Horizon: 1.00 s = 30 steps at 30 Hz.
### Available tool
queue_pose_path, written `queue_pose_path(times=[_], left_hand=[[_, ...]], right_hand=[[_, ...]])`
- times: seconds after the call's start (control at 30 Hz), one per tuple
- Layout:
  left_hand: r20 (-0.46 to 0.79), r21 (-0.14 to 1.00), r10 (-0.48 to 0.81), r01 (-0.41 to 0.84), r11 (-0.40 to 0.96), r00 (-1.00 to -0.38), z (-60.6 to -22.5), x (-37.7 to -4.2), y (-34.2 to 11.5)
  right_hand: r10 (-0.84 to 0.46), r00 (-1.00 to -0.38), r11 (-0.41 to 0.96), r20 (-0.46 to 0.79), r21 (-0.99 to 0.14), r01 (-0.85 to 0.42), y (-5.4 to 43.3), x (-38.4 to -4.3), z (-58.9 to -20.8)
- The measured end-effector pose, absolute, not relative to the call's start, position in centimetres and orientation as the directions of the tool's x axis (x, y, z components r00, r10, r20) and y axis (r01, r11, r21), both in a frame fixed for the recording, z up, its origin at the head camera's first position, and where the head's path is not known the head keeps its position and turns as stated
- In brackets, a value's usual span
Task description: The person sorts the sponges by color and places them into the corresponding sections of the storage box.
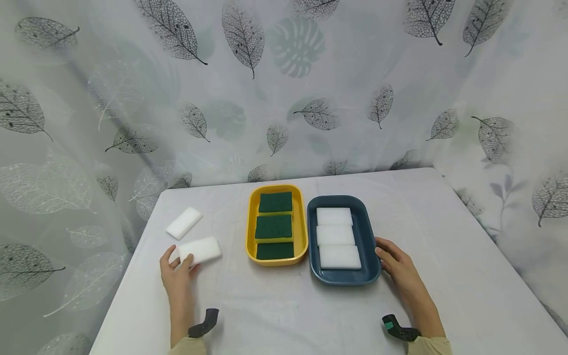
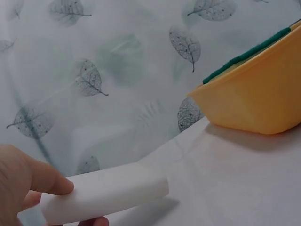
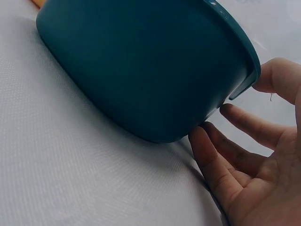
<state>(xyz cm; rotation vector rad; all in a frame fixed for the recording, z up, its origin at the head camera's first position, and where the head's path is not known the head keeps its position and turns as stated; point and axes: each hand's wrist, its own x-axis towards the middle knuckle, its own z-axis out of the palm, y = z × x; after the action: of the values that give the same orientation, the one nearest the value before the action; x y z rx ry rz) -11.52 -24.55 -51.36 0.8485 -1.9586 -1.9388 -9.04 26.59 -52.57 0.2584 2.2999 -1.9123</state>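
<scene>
My left hand (image 1: 177, 278) pinches a white sponge (image 1: 203, 250) at its left end. In the left wrist view the thumb lies on top of that sponge (image 2: 108, 190), with fingertips below; part of its underside stands off the table. A second white sponge (image 1: 184, 223) lies just beyond it. My right hand (image 1: 401, 268) holds the right side of a blue tray (image 1: 339, 282). In the right wrist view one digit meets the tray's rim and other fingertips touch lower on its wall (image 3: 141, 70). Three white sponges (image 1: 335, 235) lie overlapped in a column inside.
Left of the blue tray stands a yellow tray (image 1: 303, 227) holding three green-and-yellow scouring sponges (image 1: 273, 227), also in a column. Both stand on a table with a white cloth (image 1: 275, 315). A leaf-patterned curtain (image 1: 266, 98) hangs behind the table and along its sides.
</scene>
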Motion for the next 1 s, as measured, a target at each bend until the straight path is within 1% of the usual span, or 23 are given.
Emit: queue_pose_path(times=[0.17,0.5,0.67,0.8,1.0], left_hand=[[-0.199,0.978,-0.519,-0.205,-0.046,-0.831,-51.3,-11.8,-24.0],[-0.199,0.978,-0.504,-0.201,-0.052,-0.84,-50.0,-12.2,-22.5],[-0.179,0.984,-0.482,-0.167,-0.069,-0.858,-49.0,-12.3,-21.9],[-0.153,0.988,-0.47,-0.144,-0.055,-0.869,-48.4,-12.5,-21.5],[-0.149,0.988,-0.422,-0.147,-0.037,-0.894,-47.5,-13.3,-20.7]], right_hand=[[0.044,-0.973,0.184,-0.226,-0.956,0.231,26.6,-9.1,-52.5],[0.04,-0.974,0.189,-0.225,-0.955,0.229,26.7,-9.1,-52.7],[0.039,-0.974,0.192,-0.225,-0.955,0.228,26.7,-9.1,-52.8],[0.038,-0.974,0.19,-0.225,-0.955,0.228,26.7,-9.0,-52.8],[0.035,-0.976,0.201,-0.216,-0.955,0.218,26.7,-9.0,-52.8]])
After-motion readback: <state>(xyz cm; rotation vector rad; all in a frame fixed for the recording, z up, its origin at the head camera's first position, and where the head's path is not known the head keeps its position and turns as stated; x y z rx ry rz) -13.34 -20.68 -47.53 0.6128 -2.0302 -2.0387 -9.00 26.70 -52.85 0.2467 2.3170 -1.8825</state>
